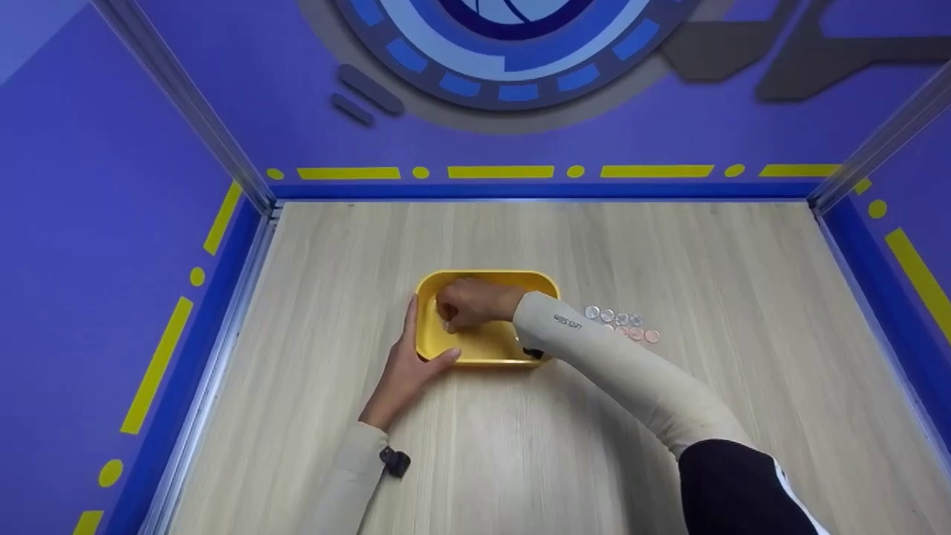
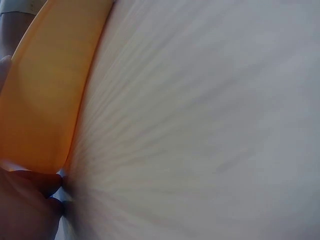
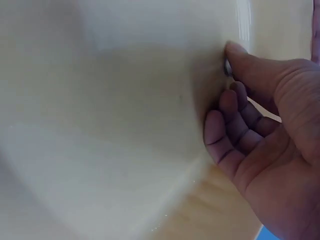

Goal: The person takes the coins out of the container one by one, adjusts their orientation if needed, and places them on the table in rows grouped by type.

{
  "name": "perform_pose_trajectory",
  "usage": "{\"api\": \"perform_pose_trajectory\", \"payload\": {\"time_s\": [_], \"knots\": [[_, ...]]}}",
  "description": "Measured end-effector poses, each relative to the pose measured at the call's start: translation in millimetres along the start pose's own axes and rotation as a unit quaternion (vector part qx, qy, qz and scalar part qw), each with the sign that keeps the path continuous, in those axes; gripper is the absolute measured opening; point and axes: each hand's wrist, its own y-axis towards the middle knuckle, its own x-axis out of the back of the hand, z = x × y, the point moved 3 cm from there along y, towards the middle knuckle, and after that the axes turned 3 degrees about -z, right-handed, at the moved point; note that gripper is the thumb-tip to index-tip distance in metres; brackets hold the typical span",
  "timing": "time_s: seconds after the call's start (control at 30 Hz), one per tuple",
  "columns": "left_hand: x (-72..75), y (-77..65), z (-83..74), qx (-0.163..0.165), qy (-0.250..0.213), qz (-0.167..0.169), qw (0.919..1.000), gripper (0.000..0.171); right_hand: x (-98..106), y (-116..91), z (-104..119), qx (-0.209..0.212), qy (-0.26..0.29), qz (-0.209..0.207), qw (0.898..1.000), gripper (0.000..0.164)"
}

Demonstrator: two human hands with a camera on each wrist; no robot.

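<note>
A yellow rounded plastic box [image 1: 487, 360] stands on the table. My left hand [image 1: 409, 364] holds its near left corner, the thumb over the front rim and the fingers along the left wall. In the left wrist view, fingertips [image 2: 47, 182] sit low by the box wall [image 2: 50, 90]. My right hand [image 1: 472, 303] is inside the box near its left end. Between its thumb and fingers it pinches a coin [image 3: 227, 67], mostly hidden, its edge showing silvery in the right wrist view. The other fingers curl close to the box's inner surface.
Right of the box, two rows of coins lie on the wooden table [image 1: 743, 297]: silver coins [image 1: 608, 316] behind, copper coins [image 1: 637, 334] in front. The right forearm partly covers the front row. Blue-purple panels [image 1: 475, 141] enclose the table at the back and sides.
</note>
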Motion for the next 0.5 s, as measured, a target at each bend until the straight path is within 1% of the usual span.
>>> {"api": "perform_pose_trajectory", "payload": {"time_s": [0.1, 0.2, 0.33, 0.5], "knots": [[-0.1, -0.4, 0.2, 0.002, 0.000, -0.001, 1.0000, 0.123, 0.6, -2.0, 1.3, 0.007, -0.002, 0.005, 1.000, 0.013], [-0.1, -0.9, -0.2, 0.005, -0.002, -0.002, 1.0000, 0.123, 1.6, -2.7, 1.6, 0.012, 0.005, 0.001, 1.000, 0.014], [-0.8, -1.1, -1.0, 0.004, -0.005, -0.001, 1.0000, 0.122, 1.6, -4.4, 1.1, -0.006, 0.007, 0.002, 1.000, 0.015], [-1.2, -1.1, -1.6, 0.004, -0.007, -0.002, 1.0000, 0.122, 1.9, -7.4, 3.6, -0.029, -0.020, 0.018, 0.999, 0.016]]}}
